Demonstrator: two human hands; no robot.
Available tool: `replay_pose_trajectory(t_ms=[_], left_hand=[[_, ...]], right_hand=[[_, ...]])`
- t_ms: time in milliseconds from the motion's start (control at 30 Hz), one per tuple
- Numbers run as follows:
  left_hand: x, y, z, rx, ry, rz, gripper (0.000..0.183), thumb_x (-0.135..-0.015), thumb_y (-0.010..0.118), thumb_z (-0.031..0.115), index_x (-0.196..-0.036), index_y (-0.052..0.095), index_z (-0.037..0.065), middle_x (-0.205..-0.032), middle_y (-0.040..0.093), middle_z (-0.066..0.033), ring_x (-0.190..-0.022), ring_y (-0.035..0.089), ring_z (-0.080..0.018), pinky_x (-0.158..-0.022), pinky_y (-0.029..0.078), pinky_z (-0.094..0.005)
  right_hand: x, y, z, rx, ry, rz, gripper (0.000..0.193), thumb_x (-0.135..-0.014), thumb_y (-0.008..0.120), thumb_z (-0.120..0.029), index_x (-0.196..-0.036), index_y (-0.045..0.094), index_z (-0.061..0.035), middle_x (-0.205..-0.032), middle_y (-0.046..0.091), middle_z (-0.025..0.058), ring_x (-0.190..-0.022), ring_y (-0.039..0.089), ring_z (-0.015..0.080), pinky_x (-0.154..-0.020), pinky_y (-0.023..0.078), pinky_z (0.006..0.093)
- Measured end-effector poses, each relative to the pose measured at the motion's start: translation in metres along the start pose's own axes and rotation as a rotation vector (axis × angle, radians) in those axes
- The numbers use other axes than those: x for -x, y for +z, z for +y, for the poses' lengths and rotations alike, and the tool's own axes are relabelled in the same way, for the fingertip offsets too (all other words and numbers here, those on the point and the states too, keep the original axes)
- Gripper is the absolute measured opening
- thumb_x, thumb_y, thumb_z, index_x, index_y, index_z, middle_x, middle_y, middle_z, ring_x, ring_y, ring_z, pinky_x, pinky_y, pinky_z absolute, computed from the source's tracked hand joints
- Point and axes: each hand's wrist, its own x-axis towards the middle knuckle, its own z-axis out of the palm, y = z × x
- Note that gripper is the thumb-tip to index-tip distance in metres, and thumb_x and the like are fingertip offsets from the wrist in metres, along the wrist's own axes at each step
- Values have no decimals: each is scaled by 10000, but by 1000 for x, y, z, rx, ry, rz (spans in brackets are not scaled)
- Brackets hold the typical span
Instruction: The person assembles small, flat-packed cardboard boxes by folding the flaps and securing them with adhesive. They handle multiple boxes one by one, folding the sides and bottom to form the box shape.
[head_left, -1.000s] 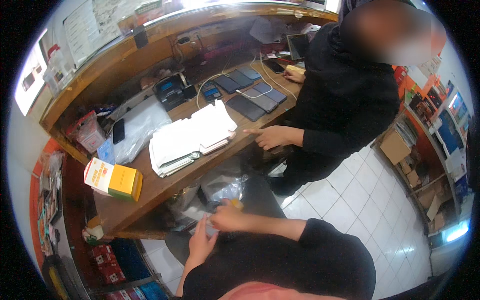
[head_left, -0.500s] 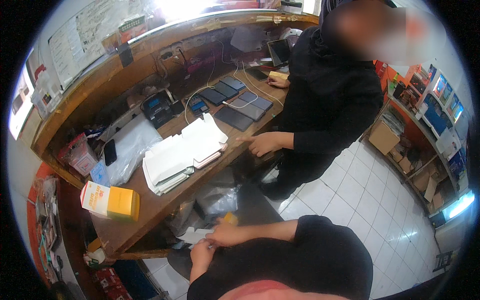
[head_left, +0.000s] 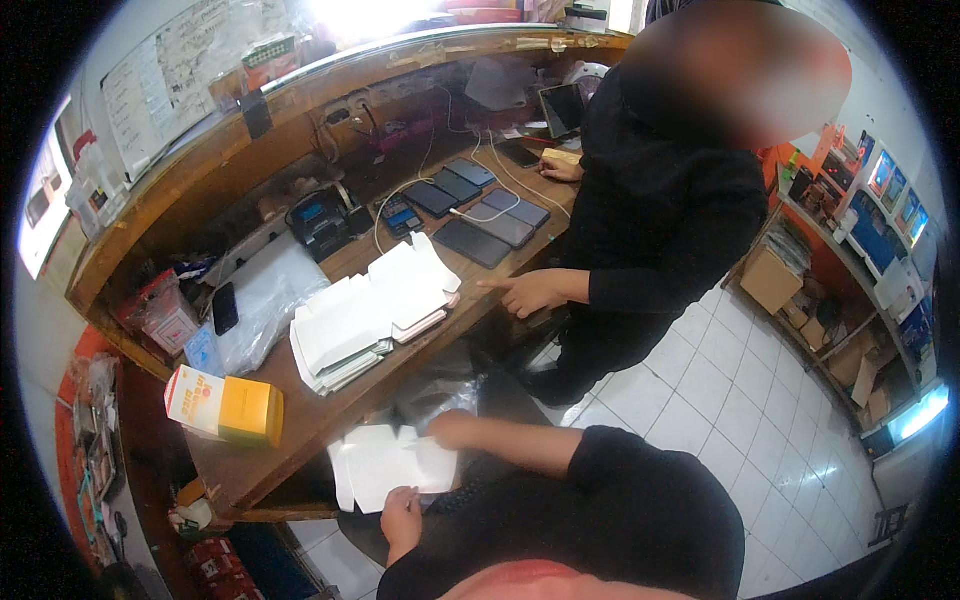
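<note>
Over my lap lies a flat, unfolded carton [head_left: 385, 468], its plain white side facing up and its flaps spread out. My left hand [head_left: 402, 520] pinches the carton's near edge between thumb and fingers. At its far right corner, my right hand [head_left: 456, 430] is closed on the same carton; some of its fingertips are hidden. On the wooden desk [head_left: 285, 455] ahead rests a stack of similar flat white cartons [head_left: 370, 315]. Left of that stack, a yellow and white folded box [head_left: 225, 405] sits by the desk's edge.
Several phones [head_left: 470, 243] and a white cable lie farther along the desk, near a card terminal [head_left: 400, 217]. A black phone [head_left: 224, 307] rests by clear plastic wrapping [head_left: 275, 310]. A person in black [head_left: 660, 190] stands at the right, one hand on the desk's edge.
The carton in my hands has been opened out flat, and its white side now shows broadly. My right hand has moved slightly up, to its far right corner.
</note>
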Motion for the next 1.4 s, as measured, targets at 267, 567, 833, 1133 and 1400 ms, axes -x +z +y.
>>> replay_pose_trajectory(t_ms=[267,567,833,1133,1400], left_hand=[[-51,-41,37,1644,-1050,-169,546,-895,461,538,-1188,473,78,-1123,540,-96,-882,596,-217,-762,482,-316],[-51,-19,21,1555,-1072,97,245,-893,547,232,-1060,520,54,-970,585,-89,-870,605,-209,-770,493,-325],[-47,-15,28,1151,-821,79,123,-911,520,112,-935,576,5,-846,606,-41,-744,613,-143,-669,495,-250],[-45,-4,29,741,-619,147,115,-842,528,36,-884,606,-37,-726,618,-37,-667,589,-101,-616,459,-242],[-54,-17,45,507,-482,184,92,-805,555,54,-844,580,-25,-680,597,-90,-639,573,-140,-597,451,-290]], right_hand=[[41,25,-37,12,-286,478,450,-782,573,-121,-1183,605,-323,-1152,586,47,-970,568,267,-833,453,420],[41,21,-30,-15,-317,460,331,-834,549,-219,-1149,618,-292,-1086,618,21,-953,576,232,-801,411,404],[40,20,-32,-162,-233,568,237,-829,577,-285,-1017,644,-156,-919,638,74,-856,619,276,-766,434,420],[49,12,-39,-326,-214,444,251,-814,609,-305,-900,624,-69,-874,616,106,-828,615,312,-696,488,419],[33,28,-38,-729,-201,367,230,-758,686,-273,-781,628,-51,-755,642,107,-711,630,252,-631,477,363]])
